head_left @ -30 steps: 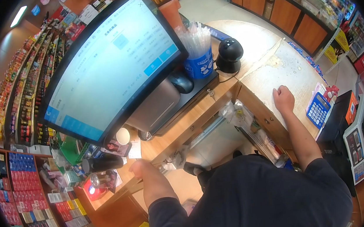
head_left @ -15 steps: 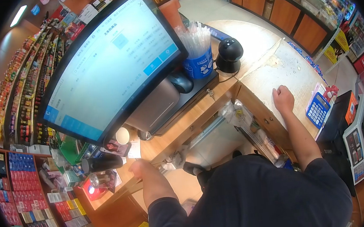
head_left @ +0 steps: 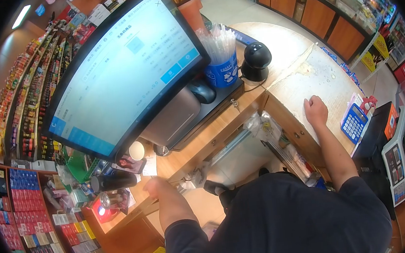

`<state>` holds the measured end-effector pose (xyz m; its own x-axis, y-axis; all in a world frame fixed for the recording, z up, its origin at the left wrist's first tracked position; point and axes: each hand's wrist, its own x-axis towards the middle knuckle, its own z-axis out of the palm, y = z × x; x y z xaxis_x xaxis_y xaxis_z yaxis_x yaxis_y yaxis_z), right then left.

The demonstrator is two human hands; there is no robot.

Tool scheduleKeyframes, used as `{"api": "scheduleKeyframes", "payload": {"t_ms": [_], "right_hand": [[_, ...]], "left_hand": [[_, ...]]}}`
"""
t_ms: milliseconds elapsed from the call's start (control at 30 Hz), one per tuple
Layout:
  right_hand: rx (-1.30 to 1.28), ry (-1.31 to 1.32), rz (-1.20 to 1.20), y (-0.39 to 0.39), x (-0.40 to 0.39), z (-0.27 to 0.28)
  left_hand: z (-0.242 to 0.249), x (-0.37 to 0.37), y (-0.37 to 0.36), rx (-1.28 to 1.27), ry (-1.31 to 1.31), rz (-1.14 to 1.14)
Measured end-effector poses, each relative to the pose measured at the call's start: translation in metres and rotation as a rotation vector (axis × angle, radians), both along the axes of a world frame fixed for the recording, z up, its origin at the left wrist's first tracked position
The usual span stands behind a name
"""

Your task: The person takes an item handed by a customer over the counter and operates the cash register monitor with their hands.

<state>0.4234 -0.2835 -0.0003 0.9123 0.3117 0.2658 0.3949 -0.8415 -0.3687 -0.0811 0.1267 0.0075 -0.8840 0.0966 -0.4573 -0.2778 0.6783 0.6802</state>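
My right hand (head_left: 316, 110) rests as a loose fist on the pale, worn countertop (head_left: 300, 80), with nothing showing in it. Right of it lie a blue calculator (head_left: 354, 122) and a small red figurine (head_left: 369, 104). My left hand (head_left: 152, 187) is at the edge of the wooden desk (head_left: 167, 165), its fingers mostly hidden. Close to that hand are a white paper slip (head_left: 150, 166), a paper cup (head_left: 136, 151) and a dark cylindrical bottle (head_left: 114, 182). A large lit touchscreen monitor (head_left: 124, 75) stands in front, showing a sales screen.
Beside the monitor are a blue tub of straws (head_left: 222, 71), a computer mouse (head_left: 202, 92) and a black dome-headed scanner (head_left: 255, 62). A weighing scale (head_left: 401, 158) stands at far right. Shelves of cigarette packs (head_left: 29, 206) line the left. An open cabinet compartment (head_left: 282, 143) lies below the counter.
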Motion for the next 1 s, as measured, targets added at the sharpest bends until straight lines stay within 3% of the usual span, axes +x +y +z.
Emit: {"api": "scheduleKeyframes", "payload": {"t_ms": [633, 700, 767, 833, 900, 1000], "right_hand": [[0.011, -0.024, 0.017, -0.002, 0.003, -0.006], [0.010, -0.020, 0.015, -0.002, 0.003, -0.006], [0.007, -0.017, 0.012, -0.002, 0.003, -0.005], [0.005, -0.006, 0.006, -0.002, 0.002, -0.003], [0.004, 0.001, 0.001, -0.001, 0.002, -0.003], [0.002, 0.004, -0.003, -0.001, 0.001, -0.002]], "left_hand": [[-0.004, 0.000, 0.004, -0.005, 0.005, 0.054], [-0.010, -0.005, 0.006, -0.001, 0.003, 0.039], [-0.054, -0.029, 0.028, -0.049, 0.052, 0.007], [-0.057, -0.030, 0.031, -0.036, 0.050, 0.063], [-0.013, -0.005, 0.014, 0.035, -0.002, 0.207], [-0.002, 0.003, 0.009, 0.061, 0.001, 0.228]]}}
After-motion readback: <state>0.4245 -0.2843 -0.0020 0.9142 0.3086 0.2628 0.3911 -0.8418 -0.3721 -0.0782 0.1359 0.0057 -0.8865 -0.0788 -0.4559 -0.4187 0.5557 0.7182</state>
